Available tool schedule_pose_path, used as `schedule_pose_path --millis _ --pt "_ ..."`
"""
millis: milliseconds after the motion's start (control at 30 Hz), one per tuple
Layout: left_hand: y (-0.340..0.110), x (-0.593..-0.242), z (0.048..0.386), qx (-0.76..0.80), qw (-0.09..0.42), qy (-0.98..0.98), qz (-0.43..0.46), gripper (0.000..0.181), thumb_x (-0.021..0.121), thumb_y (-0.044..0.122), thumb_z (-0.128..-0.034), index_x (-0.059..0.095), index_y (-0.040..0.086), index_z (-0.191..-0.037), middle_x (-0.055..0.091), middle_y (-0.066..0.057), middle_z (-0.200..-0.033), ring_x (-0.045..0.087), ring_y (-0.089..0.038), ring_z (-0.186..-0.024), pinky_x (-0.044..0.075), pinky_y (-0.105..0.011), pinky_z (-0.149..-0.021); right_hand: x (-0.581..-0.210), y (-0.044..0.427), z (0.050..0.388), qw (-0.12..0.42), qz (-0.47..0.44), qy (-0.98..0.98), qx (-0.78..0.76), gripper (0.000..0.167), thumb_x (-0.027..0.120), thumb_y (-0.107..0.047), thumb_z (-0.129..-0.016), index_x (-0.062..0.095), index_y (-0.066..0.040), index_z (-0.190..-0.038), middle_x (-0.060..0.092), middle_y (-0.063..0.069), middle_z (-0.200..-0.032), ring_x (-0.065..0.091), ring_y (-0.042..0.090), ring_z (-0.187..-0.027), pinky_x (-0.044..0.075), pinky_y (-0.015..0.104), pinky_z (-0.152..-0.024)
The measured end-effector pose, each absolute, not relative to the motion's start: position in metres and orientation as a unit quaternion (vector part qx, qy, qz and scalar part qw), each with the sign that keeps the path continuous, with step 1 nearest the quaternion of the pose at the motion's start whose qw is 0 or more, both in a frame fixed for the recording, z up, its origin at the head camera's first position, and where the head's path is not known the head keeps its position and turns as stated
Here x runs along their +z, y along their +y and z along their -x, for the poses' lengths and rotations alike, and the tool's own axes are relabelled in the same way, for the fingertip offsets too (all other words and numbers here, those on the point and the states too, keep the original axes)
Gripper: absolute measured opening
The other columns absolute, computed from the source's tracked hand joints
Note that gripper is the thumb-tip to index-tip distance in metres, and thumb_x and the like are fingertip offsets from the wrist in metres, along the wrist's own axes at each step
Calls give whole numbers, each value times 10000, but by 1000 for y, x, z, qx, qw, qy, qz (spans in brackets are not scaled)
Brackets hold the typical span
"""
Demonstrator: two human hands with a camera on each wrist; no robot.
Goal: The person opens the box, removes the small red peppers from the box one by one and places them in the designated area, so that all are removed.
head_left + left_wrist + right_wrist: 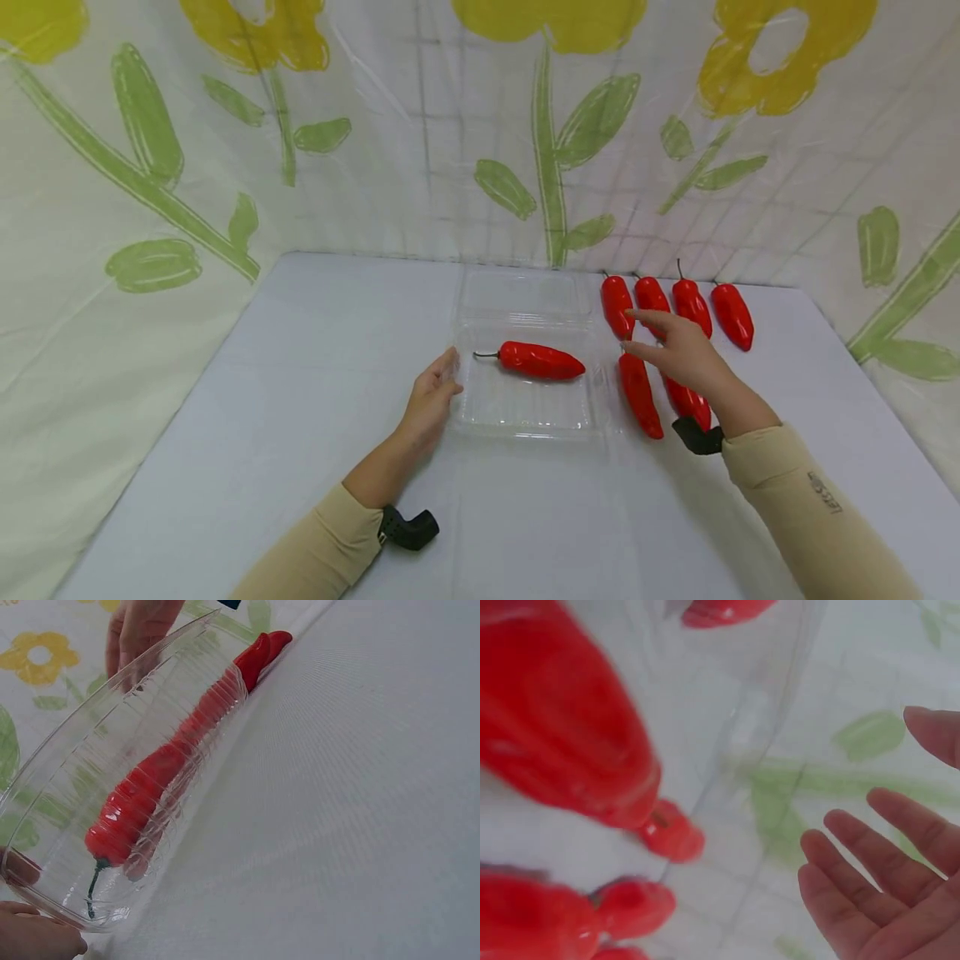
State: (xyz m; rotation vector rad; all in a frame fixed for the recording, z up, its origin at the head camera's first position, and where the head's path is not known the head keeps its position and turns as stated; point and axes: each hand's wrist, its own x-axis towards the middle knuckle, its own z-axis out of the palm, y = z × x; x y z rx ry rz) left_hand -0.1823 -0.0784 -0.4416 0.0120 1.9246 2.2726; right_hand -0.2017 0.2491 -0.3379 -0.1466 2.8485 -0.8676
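Note:
A clear plastic clamshell container lies with its lid folded back on the table. Inside its base rests one red chili pepper, stem to the left. My left hand holds the container's left edge, thumb on the near side; in the left wrist view some fingertips show through the plastic. To the right, my right hand hovers above several red peppers, fingers extended and apart from the thumb. In the right wrist view the palm and fingers hold nothing.
More red peppers lie in a row at the table's back right. A white curtain with painted flowers hangs behind and at both sides of the white table. Each wrist carries a dark camera mount.

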Motion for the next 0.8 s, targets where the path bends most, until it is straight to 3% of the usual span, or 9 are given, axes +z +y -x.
schedule_pose_path --millis 300,800 --pt "-78 -440 180 754 87 651 4 656 360 -93 -831 168 -54 -1458 153 -171 -1550 103 -261 -1449 95 -405 -1184 -322 201 222 118 163 950 -239 615 677 -333 -815 471 -172 -1372 502 137 -1366 457 350 -1240 507 506 -893" --pt "-79 -442 181 757 81 648 -4 640 354 -89 -842 171 -62 -1454 156 -189 -1545 105 -273 -1446 93 -412 -1182 -329 142 242 239 221 925 -196 495 697 -189 -808 571 -124 -1283 593 113 -1257 521 305 -1182 519 407 -908"
